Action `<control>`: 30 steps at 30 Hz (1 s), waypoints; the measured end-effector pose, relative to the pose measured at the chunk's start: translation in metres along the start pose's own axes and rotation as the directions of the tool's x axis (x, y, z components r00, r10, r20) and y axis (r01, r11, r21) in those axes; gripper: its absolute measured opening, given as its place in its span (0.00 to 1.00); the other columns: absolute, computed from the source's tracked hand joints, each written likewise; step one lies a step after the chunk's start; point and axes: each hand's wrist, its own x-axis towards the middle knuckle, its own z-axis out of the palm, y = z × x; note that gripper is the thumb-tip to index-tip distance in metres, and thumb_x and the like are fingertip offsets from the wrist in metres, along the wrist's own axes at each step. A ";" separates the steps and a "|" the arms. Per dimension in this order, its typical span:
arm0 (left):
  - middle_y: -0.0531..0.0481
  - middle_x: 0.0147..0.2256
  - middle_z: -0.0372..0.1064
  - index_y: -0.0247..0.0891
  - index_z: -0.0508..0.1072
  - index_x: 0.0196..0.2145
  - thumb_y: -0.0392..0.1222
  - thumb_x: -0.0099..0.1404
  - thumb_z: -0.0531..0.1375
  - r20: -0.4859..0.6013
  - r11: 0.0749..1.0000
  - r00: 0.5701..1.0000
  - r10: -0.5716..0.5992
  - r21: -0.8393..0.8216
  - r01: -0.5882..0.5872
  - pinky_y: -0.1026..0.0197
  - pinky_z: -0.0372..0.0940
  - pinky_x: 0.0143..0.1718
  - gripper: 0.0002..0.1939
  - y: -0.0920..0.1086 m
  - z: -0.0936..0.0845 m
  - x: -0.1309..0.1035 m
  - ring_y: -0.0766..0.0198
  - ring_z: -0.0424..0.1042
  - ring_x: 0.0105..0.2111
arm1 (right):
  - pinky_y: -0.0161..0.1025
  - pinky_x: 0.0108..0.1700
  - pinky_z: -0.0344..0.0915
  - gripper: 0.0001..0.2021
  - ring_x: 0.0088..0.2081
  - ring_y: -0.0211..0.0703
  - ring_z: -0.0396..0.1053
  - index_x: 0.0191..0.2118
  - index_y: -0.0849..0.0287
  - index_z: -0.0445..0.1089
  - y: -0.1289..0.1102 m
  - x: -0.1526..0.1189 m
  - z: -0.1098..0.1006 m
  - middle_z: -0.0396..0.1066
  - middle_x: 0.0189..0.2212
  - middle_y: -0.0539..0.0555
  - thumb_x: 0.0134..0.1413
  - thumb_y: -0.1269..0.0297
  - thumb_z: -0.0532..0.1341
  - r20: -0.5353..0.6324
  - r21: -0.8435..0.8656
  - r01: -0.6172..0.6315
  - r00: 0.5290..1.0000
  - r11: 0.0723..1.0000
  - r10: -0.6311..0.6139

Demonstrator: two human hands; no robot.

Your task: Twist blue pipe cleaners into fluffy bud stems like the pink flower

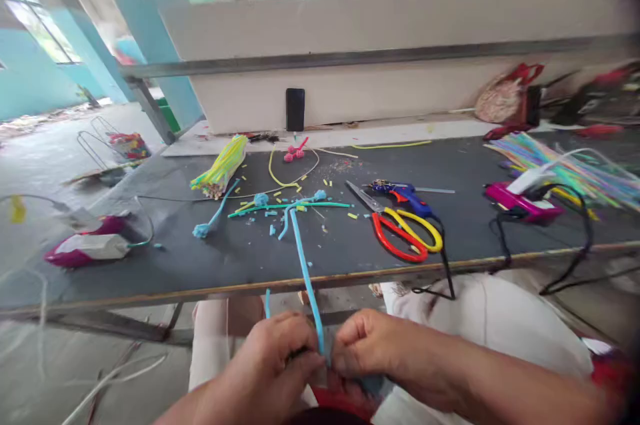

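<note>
Left hand (pixel 287 348) pinched long light-blue fuzzy stem (pixel 304 261); right hand (pixel 367 345), fingertips bunched, hung beside (any contents hidden).

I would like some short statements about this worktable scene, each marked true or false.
1. The metal scissors with red and yellow handles lie on the dark grey table. True.
2. The lower end of the long light-blue fuzzy stem is between the left hand and the right hand. True.
3. The blue plastic glue gun is in the right hand. False: it lies on the table.
4. The black rectangular phone lies flat beside the scissors. False: it stands upright before the pale board.
</note>
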 end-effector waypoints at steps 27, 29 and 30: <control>0.57 0.16 0.58 0.34 0.65 0.21 0.36 0.49 0.57 0.422 0.410 0.732 -0.535 -0.628 0.662 0.69 0.47 0.18 0.03 0.002 0.006 0.003 0.74 0.53 0.16 | 0.47 0.52 0.47 0.15 0.27 0.41 0.62 0.30 0.60 0.70 0.003 -0.031 0.016 0.70 0.23 0.50 0.55 0.80 0.49 0.568 -0.814 0.263 0.542 -0.517 -0.619; 0.58 0.17 0.57 0.34 0.65 0.20 0.33 0.49 0.56 0.339 0.533 0.778 -0.529 -0.581 0.615 0.69 0.49 0.20 0.03 0.003 0.006 0.004 0.74 0.53 0.17 | 0.48 0.52 0.48 0.14 0.27 0.40 0.62 0.30 0.60 0.70 0.002 -0.031 0.013 0.70 0.23 0.51 0.56 0.78 0.49 0.461 -0.887 0.309 0.574 -0.342 -0.677; 0.57 0.17 0.57 0.34 0.65 0.20 0.32 0.49 0.56 0.268 0.635 0.816 -0.511 -0.522 0.569 0.69 0.51 0.22 0.03 0.004 0.006 0.005 0.73 0.54 0.19 | 0.48 0.52 0.49 0.14 0.27 0.40 0.62 0.28 0.60 0.70 0.001 -0.031 0.011 0.69 0.23 0.50 0.57 0.76 0.49 0.370 -0.922 0.340 0.627 -0.186 -0.686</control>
